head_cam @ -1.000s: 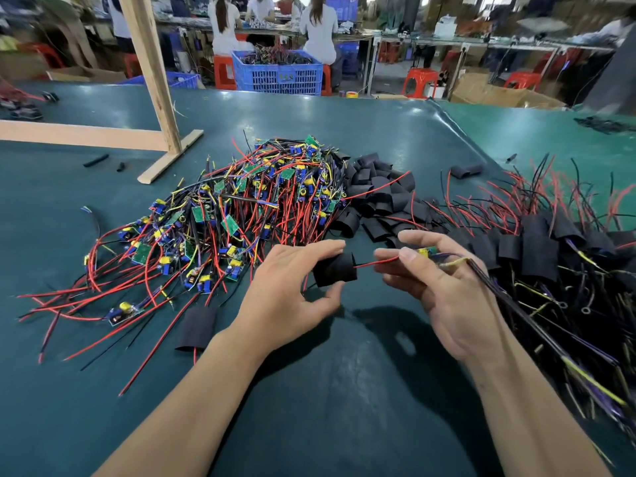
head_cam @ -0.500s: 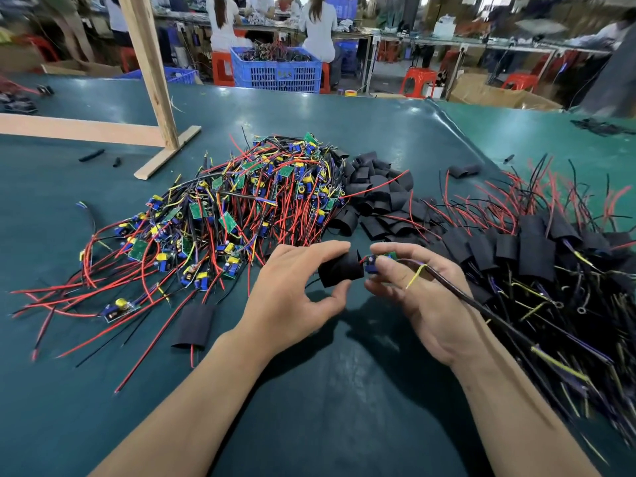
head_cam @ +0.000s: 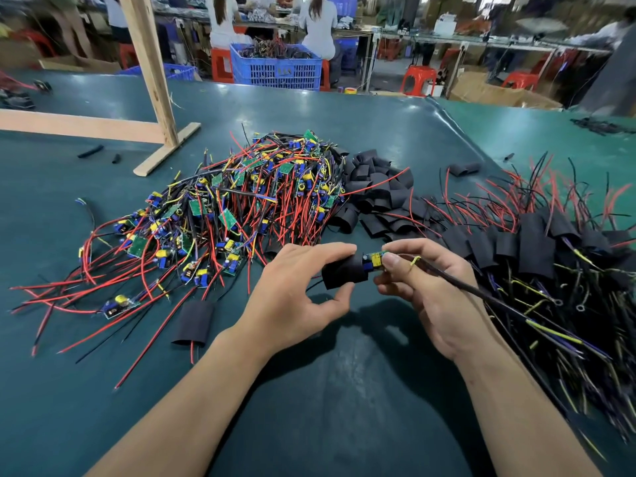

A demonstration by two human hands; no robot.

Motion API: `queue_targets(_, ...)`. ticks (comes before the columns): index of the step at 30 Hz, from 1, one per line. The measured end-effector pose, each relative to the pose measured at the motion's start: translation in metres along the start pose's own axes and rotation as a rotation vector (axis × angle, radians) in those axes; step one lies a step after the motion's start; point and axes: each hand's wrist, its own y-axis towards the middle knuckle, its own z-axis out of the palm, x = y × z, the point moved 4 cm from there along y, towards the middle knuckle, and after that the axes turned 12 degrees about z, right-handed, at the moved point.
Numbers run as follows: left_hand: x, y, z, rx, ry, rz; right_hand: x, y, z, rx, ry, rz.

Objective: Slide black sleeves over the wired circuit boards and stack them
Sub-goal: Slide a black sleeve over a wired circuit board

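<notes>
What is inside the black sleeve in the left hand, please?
A circuit board enters the black sleeve; its yellow and blue parts still protrude. Whatever is deeper inside is covered.

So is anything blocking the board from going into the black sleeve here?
Nothing visible does. The left hand holds the black sleeve with its open end facing the circuit board, which the right hand pinches. The board's front end is already at the sleeve's mouth, with nothing between them.

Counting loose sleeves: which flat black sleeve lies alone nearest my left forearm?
The flattened black sleeve just left of the left forearm, with a thin red wire poking out below. The other empty sleeves sit heaped beyond the hands.
</notes>
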Motion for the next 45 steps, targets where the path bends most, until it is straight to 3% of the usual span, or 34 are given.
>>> queue_targets(4, 0.001, 0.000, 0.000, -0.001, 0.003, -0.004, -0.003, 0.002, -0.001, -0.075, -0.062, -0.006)
queue_targets(16, 0.002, -0.001, 0.003, 0.024, -0.069, -0.017, 0.007, -0.002, -0.005, -0.079, -0.283, -0.094)
queue_targets(22, 0.003, -0.001, 0.000, -0.016, -0.111, -0.057, 0.005, -0.003, 0.000, 0.005, -0.205, -0.035)
queue_targets(31, -0.002, 0.000, 0.000, 0.038, -0.092, -0.050, 0.002, -0.001, -0.001, -0.063, -0.195, 0.000)
queue_targets(37, -0.007, 0.002, -0.001, 0.052, -0.069, 0.006, -0.003, -0.002, -0.001, 0.022, 0.048, 0.233)
queue_targets(45, -0.007, 0.001, 0.000, 0.005, -0.099, -0.008, -0.003, -0.003, 0.004, -0.013, -0.045, 0.192)
